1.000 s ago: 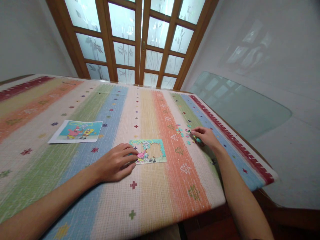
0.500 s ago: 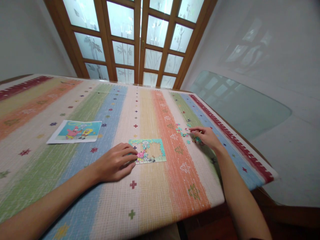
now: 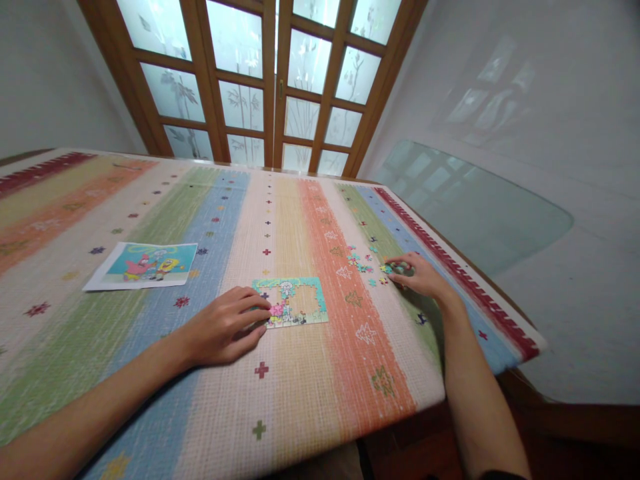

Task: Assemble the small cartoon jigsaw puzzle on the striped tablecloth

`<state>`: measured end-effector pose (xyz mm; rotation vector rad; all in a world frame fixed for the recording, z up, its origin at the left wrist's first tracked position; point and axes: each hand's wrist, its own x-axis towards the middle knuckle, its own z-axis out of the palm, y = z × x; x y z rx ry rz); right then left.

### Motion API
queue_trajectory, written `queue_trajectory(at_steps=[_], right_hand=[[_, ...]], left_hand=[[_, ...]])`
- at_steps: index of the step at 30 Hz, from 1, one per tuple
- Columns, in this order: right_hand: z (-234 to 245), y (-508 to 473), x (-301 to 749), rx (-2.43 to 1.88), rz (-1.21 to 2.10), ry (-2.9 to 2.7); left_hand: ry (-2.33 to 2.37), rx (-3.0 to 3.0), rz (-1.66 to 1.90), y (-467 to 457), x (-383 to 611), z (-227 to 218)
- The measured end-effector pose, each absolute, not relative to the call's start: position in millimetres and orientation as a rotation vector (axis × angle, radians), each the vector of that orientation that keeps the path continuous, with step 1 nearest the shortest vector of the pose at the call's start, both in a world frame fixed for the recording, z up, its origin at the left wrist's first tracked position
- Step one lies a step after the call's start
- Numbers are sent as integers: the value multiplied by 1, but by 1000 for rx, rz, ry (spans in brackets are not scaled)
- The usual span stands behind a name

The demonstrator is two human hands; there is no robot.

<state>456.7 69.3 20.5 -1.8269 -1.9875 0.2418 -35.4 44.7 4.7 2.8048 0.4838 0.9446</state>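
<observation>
A partly assembled jigsaw puzzle (image 3: 321, 312) lies flat near the middle of the table, its border joined and the tablecloth showing through gaps inside. My left hand (image 3: 231, 325) rests over its left edge, fingers stretched out and covering part of that side. To the right, loose puzzle pieces (image 3: 361, 261) lie scattered on the cloth. My right hand (image 3: 417, 273) is low over more pieces there, thumb and forefinger apart with several pieces between and beneath them. Its other fingers are partly hidden. A printed reference picture (image 3: 157, 265) with the cartoon figures lies to the left.
A striped tablecloth (image 3: 295, 383) covers the table, with its near edge and right corner in view. Wooden doors with frosted panes (image 3: 240, 107) stand beyond the far edge. A pale wall (image 3: 565, 133) rises on the right.
The right hand's fingers have shifted down and spread over the pieces, uncovering some near the scattered group. The left hand stays on the puzzle. The whole view has shifted slightly.
</observation>
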Motion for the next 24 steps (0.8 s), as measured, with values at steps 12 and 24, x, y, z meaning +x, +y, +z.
queue_trajectory(at_steps=[12,24], right_hand=[[5,71,471,-1884,157,-1940],[-5,80,467,-2034,30,-1863]], left_hand=[[478,2828,926,46,-37,3],[468,2822,921,46,-36,3]])
